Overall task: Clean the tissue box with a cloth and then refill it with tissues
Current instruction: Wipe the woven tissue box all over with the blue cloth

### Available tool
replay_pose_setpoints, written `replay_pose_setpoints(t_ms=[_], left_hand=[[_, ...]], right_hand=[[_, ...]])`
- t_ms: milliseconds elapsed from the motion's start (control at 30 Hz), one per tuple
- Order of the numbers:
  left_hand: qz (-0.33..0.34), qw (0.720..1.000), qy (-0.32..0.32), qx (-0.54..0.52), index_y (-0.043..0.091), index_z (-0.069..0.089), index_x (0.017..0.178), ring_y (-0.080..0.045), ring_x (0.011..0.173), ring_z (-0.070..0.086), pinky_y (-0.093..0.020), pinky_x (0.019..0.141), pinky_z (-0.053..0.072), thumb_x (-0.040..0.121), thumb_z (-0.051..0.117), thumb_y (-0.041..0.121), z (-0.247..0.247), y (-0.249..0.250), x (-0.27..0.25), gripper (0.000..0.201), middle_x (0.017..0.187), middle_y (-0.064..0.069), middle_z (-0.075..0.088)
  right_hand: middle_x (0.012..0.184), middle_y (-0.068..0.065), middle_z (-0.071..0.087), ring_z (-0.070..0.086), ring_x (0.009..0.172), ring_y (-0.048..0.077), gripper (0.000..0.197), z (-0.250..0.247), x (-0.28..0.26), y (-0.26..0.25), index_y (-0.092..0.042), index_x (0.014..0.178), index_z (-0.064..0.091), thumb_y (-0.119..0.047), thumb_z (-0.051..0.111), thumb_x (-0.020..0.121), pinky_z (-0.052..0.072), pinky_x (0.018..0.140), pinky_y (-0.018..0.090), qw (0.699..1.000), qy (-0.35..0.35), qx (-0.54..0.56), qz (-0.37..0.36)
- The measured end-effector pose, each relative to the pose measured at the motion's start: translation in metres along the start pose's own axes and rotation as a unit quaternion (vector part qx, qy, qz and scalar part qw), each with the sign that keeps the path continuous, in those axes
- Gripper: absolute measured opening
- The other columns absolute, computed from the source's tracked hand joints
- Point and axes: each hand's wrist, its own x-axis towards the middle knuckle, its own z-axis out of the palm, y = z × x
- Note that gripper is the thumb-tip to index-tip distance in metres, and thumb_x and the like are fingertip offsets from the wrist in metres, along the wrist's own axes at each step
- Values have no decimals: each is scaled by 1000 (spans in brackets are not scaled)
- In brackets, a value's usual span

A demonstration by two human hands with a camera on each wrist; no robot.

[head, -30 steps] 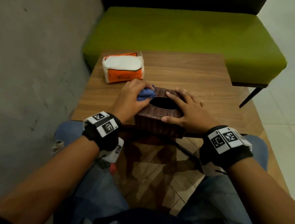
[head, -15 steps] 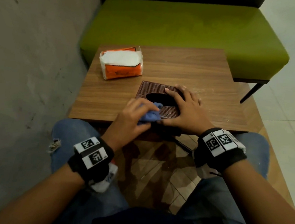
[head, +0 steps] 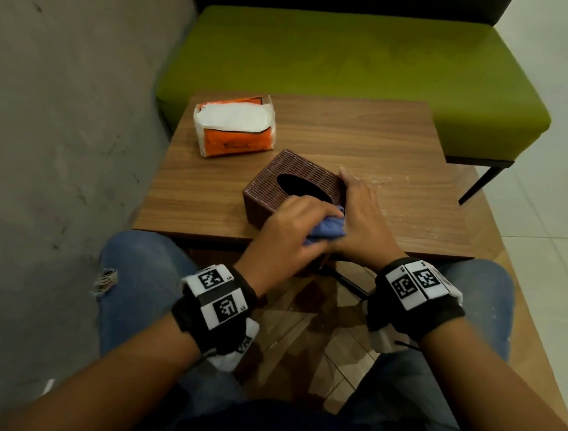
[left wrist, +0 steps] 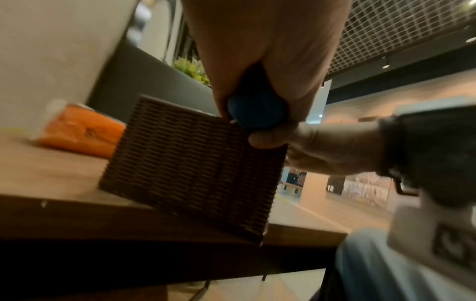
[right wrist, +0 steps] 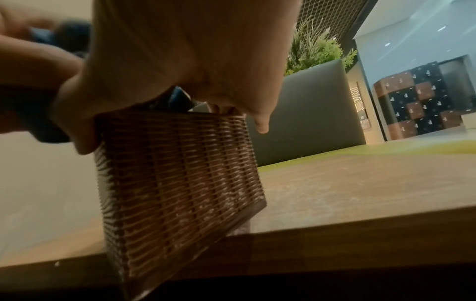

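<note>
A brown woven tissue box (head: pixel 278 187) with an oval slot sits turned at an angle by the table's front edge. Its near corner (left wrist: pixel 252 228) juts past that edge. My left hand (head: pixel 303 217) grips a bunched blue cloth (head: pixel 329 227) and presses it onto the near right part of the box top. My right hand (head: pixel 357 211) clasps the box's right side, fingers along the wall and thumb (left wrist: pixel 268 140) on the near face. White specks cover the lower part of the box (right wrist: pixel 180 193) in the right wrist view. An orange tissue pack (head: pixel 235 126) lies at the back left.
The small wooden table (head: pixel 400 149) stands against a grey wall on the left, and whitish dust marks its right half. A green bench (head: pixel 356 61) runs behind it. My knees are under the front edge.
The box has been turned at an angle. My left hand carried the cloth from the box's far left corner to its near right part. My right hand shifted from the top to the right side.
</note>
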Motion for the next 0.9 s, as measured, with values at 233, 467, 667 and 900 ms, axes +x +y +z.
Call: replay_pose_setpoints(t_ms=[233, 467, 667, 900], left_hand=[[-95, 993, 70, 14, 19, 61, 108, -15, 100, 54, -36, 87, 45, 78, 70, 14, -22, -33, 18, 31, 106, -1, 62], [-33, 999, -18, -14, 19, 60, 110, -14, 101, 56, -34, 89, 45, 78, 71, 17, -25, -34, 23, 33, 108, -1, 63], [-63, 996, 59, 7, 19, 61, 108, -14, 100, 55, -33, 86, 46, 77, 71, 16, -17, -34, 11, 33, 106, -1, 62], [-45, 999, -1, -30, 20, 60, 111, -9, 100, 56, -30, 88, 47, 79, 72, 19, -28, -36, 16, 34, 108, 2, 62]], right_hand=[[151, 11, 33, 31, 139, 26, 142, 8, -2, -3, -6, 154, 7, -75, 64, 43, 27, 116, 49, 999, 42, 18, 14], [153, 12, 31, 27, 142, 26, 142, 0, -4, -3, -6, 154, 4, -58, 85, 50, 21, 117, 52, 1000, 28, 5, 8], [153, 9, 32, 26, 143, 23, 136, 2, 3, -3, -7, 154, 4, -50, 86, 56, 6, 121, 48, 999, 38, -31, 8], [164, 6, 0, 0, 151, 20, 150, 7, -10, -1, -14, 152, -16, -67, 81, 51, -1, 121, 49, 999, 21, -30, 9]])
